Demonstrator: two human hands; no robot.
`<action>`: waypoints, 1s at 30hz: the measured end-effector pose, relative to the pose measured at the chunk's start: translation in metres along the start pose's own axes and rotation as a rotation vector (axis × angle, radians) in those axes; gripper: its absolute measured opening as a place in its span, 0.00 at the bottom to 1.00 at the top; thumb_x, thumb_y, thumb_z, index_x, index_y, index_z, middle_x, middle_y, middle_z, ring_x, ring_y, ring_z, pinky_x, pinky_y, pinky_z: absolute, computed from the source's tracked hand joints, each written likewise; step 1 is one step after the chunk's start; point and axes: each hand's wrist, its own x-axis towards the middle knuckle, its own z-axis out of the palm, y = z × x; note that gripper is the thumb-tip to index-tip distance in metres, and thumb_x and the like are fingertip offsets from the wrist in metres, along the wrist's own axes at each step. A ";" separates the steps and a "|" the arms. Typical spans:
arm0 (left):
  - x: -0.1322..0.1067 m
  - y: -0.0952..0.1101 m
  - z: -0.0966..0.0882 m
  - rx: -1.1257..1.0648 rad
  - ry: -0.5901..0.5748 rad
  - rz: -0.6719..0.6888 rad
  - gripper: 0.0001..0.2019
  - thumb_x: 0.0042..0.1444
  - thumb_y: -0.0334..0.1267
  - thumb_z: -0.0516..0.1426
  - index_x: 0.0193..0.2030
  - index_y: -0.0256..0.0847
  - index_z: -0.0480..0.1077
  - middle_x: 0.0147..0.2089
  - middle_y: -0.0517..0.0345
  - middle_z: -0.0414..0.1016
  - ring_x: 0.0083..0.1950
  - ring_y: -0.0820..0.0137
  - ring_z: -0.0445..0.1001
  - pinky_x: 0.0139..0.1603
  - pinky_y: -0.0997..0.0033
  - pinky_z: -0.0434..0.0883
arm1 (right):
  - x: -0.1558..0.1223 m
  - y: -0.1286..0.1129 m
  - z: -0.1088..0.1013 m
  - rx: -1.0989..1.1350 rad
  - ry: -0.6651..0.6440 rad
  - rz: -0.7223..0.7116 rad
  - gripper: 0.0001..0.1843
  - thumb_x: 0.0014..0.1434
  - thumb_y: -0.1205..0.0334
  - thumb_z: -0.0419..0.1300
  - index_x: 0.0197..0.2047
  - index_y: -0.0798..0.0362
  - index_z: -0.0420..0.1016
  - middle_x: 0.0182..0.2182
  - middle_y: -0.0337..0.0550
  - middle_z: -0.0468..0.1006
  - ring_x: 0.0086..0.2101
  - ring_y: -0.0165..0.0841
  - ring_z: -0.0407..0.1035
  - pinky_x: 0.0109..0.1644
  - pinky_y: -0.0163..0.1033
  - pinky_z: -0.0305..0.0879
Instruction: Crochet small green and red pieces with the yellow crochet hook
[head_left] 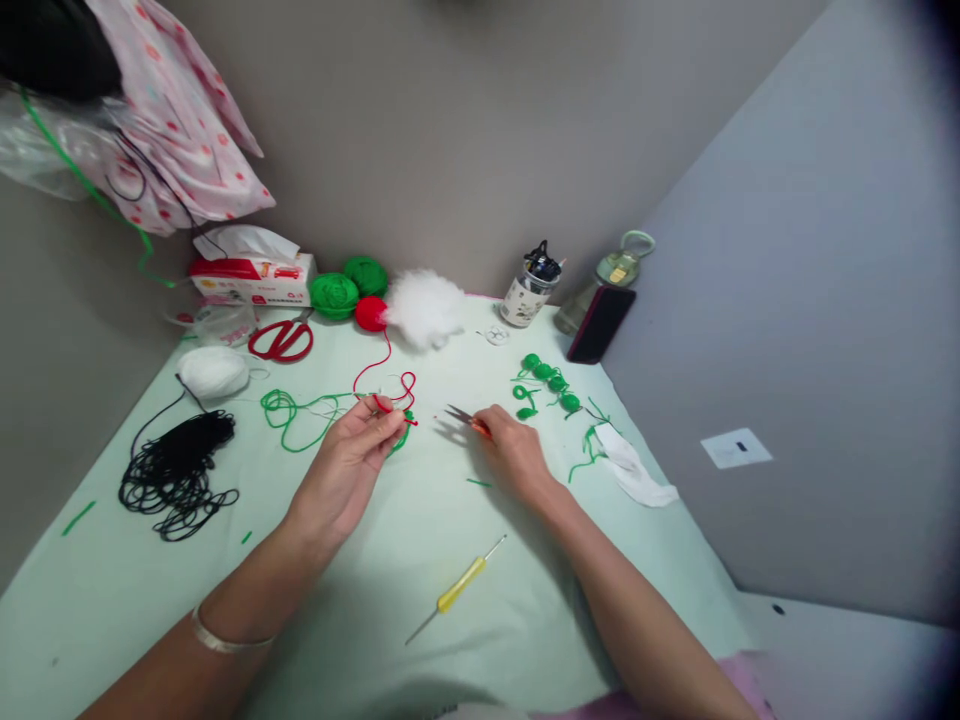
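Note:
My left hand (352,460) is closed in a pinch on a small red and green crochet piece (396,412), with red yarn (382,365) running from it back to a red yarn ball (370,313). Just to the right, my right hand (514,450) is closed around small orange-handled snips (461,417), whose blades point left toward the piece. A yellow-handled crochet hook (459,586) lies on the pale green table cover (420,560) in front of me, between my forearms.
Along the back stand two green yarn balls (346,287), white fluff (424,307), red scissors (282,341), a tissue box (251,280), a jar (529,290), a bottle (611,275) and a phone (600,323). White yarn (213,372) and black yarn (176,470) lie left; small green crocheted pieces (551,385) and white cloth (634,470) right.

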 end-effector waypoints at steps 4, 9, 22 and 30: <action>0.000 -0.002 -0.004 0.012 0.017 0.002 0.10 0.48 0.31 0.71 0.34 0.40 0.74 0.34 0.62 0.72 0.39 0.74 0.71 0.46 0.75 0.68 | -0.036 0.033 -0.042 -0.140 0.127 0.162 0.11 0.67 0.63 0.53 0.46 0.51 0.76 0.43 0.49 0.81 0.37 0.41 0.74 0.37 0.41 0.60; -0.001 -0.008 0.000 0.052 0.016 0.007 0.10 0.49 0.32 0.70 0.34 0.40 0.74 0.36 0.63 0.71 0.41 0.73 0.69 0.50 0.73 0.65 | -0.069 0.048 -0.053 -0.271 0.242 0.294 0.23 0.67 0.50 0.55 0.62 0.48 0.67 0.46 0.51 0.81 0.38 0.46 0.76 0.36 0.43 0.64; -0.018 -0.010 0.015 0.155 -0.043 0.088 0.09 0.52 0.34 0.69 0.35 0.41 0.73 0.32 0.64 0.72 0.36 0.74 0.69 0.43 0.74 0.66 | -0.033 -0.076 -0.017 1.131 -0.118 0.075 0.10 0.57 0.52 0.68 0.37 0.50 0.81 0.30 0.39 0.80 0.30 0.31 0.71 0.38 0.37 0.69; -0.008 -0.021 0.005 -0.091 -0.011 -0.069 0.09 0.52 0.33 0.68 0.36 0.42 0.73 0.36 0.62 0.76 0.44 0.72 0.78 0.56 0.68 0.72 | -0.024 -0.069 -0.004 1.500 -0.065 0.241 0.07 0.53 0.60 0.68 0.27 0.52 0.76 0.32 0.39 0.80 0.30 0.27 0.68 0.37 0.34 0.67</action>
